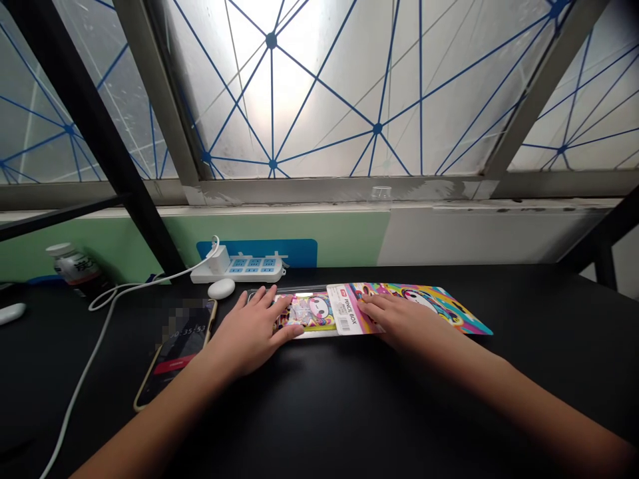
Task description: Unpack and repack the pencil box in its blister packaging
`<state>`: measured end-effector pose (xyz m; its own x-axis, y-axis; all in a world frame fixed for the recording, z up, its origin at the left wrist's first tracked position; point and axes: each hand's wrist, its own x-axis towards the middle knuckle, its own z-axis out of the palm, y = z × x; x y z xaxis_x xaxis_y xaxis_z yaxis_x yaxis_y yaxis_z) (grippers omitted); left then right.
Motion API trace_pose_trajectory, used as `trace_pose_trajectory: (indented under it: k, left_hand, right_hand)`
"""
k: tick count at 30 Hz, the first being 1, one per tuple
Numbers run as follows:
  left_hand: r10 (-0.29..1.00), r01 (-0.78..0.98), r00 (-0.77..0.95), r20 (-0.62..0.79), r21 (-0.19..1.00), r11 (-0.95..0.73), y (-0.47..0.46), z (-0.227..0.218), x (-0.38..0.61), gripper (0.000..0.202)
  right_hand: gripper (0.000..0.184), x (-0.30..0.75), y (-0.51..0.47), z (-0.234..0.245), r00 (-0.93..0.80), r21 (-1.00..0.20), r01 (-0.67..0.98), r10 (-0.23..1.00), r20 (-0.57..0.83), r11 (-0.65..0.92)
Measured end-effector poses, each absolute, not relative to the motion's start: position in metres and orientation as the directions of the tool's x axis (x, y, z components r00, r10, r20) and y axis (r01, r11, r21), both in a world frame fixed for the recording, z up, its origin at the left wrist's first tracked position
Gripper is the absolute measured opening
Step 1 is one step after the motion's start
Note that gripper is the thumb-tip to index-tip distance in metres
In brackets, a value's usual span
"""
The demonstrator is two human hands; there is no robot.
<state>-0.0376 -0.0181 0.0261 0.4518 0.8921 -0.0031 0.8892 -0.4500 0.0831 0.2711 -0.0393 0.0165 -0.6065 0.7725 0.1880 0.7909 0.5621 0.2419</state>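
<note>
A flat pencil box (314,309) with a colourful cartoon print lies on the black table. Its right part is covered by a printed cardboard sleeve (449,309) with a white label reading "PENCIL BOX" and a barcode. My left hand (257,329) rests on the box's left end, fingers spread and thumb near the front edge. Over the sleeve lies my right hand (399,316), its fingers close together on the print beside the label. The right thumb is mostly hidden.
A phone (182,346) lies left of my left hand, partly behind the forearm. Farther back are a white power strip (254,266) with a cable (100,352), a white oval object (221,288) and a bottle (77,266). Black frame bars (107,146) stand before the window.
</note>
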Motion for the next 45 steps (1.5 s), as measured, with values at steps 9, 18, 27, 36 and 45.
trace_pose_trajectory:
  k: [9,18,27,36,45]
  left_hand:
    - [0.914,0.908,0.402,0.052,0.110,-0.405,-0.020,0.030,-0.035,0.060]
    - [0.930,0.920,0.366,0.039,0.134,-0.368,-0.020,0.035,-0.037,0.046]
    - [0.942,0.929,0.335,0.021,0.158,-0.334,-0.010,0.034,-0.052,0.052]
    - [0.922,0.909,0.380,0.082,0.150,-0.388,-0.002,0.030,-0.058,0.055]
    - [0.864,0.871,0.471,0.179,0.062,-0.488,-0.007,0.009,-0.045,0.068]
  right_hand:
    - [0.046,0.262,-0.044,0.023,-0.568,0.351,0.796,0.808,0.157,0.492]
    - [0.053,0.262,-0.046,0.007,-0.513,0.408,0.815,0.840,0.177,0.411]
    - [0.045,0.284,-0.045,0.033,-0.380,0.376,0.874,0.915,0.136,0.307]
    - [0.041,0.253,-0.082,0.054,-0.450,0.323,0.876,0.849,0.277,0.359]
    - [0.034,0.136,-0.123,-0.027,-0.846,0.305,0.493,0.367,0.386,0.815]
